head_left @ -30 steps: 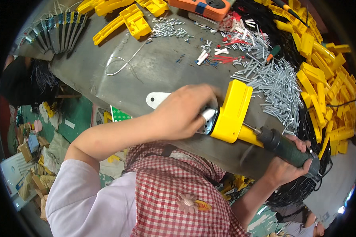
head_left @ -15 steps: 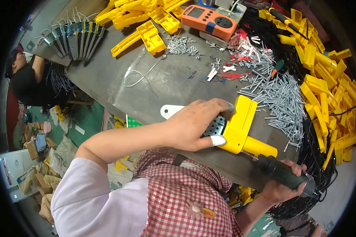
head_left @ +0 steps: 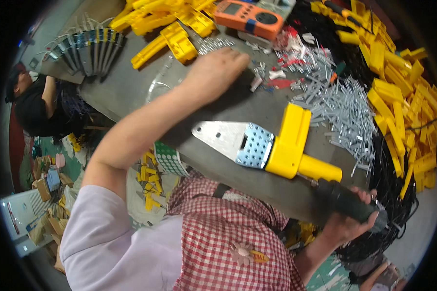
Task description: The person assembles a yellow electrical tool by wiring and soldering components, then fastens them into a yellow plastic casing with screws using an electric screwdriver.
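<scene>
On the grey tabletop lies a yellow plastic housing [head_left: 290, 145] with a short handle pointing right. A perforated metal plate [head_left: 233, 143] with a tapered, rounded end sticks out of its left side. My right hand [head_left: 352, 218] is wrapped round a dark powered screwdriver [head_left: 342, 201], whose tip sits beside the housing's handle. My left hand [head_left: 223, 70] reaches across to the pile of small metal nuts [head_left: 213, 44]. Motion blurs its fingers, and they point away, so what they touch or hold is hidden.
Long screws [head_left: 347, 109] are heaped at right, with loose yellow housings [head_left: 398, 92] and black cables [head_left: 398, 223] beyond. An orange meter [head_left: 250, 18] stands at the back. More yellow parts [head_left: 177, 41] lie far left, near a fanned row of metal-bladed pieces [head_left: 90, 51]. Another person [head_left: 34, 102] is at left.
My left hand has let go of the housing and plate and moved up and away to the nuts, uncovering the plate. The right hand keeps the screwdriver at about the same place.
</scene>
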`<state>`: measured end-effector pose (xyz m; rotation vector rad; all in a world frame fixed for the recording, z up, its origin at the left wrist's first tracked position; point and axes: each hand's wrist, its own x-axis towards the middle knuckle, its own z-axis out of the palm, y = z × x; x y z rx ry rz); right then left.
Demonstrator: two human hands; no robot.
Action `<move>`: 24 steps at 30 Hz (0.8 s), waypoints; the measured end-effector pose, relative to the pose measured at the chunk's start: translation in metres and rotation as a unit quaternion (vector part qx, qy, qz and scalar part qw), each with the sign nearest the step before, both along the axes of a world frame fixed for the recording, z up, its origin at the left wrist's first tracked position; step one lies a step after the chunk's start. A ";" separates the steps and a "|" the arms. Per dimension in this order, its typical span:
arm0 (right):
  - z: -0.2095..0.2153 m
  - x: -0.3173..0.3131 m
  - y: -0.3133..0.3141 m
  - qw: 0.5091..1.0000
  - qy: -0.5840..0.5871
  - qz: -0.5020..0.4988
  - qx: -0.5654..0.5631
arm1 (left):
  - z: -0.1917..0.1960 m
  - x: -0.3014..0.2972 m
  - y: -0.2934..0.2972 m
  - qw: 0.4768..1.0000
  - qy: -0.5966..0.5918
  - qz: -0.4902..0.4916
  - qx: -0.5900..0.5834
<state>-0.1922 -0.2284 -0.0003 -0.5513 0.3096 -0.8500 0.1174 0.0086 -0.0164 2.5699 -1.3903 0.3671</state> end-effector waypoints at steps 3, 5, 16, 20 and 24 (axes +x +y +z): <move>0.008 0.006 0.005 1.000 -0.011 0.008 -0.011 | 0.013 -0.022 0.008 0.994 0.041 -0.016 -0.097; 0.007 0.006 0.004 0.999 -0.041 0.010 0.016 | 0.025 -0.065 0.010 0.968 0.194 0.000 -0.157; 0.009 0.004 0.008 0.997 -0.052 0.051 0.027 | -0.003 -0.141 0.027 0.897 0.311 -0.109 -0.293; 0.010 0.002 0.010 0.996 -0.062 0.060 0.023 | -0.005 -0.142 0.028 0.908 0.286 -0.130 -0.278; 0.008 0.001 0.011 0.996 -0.069 0.059 0.020 | -0.007 -0.143 0.029 0.910 0.280 -0.136 -0.275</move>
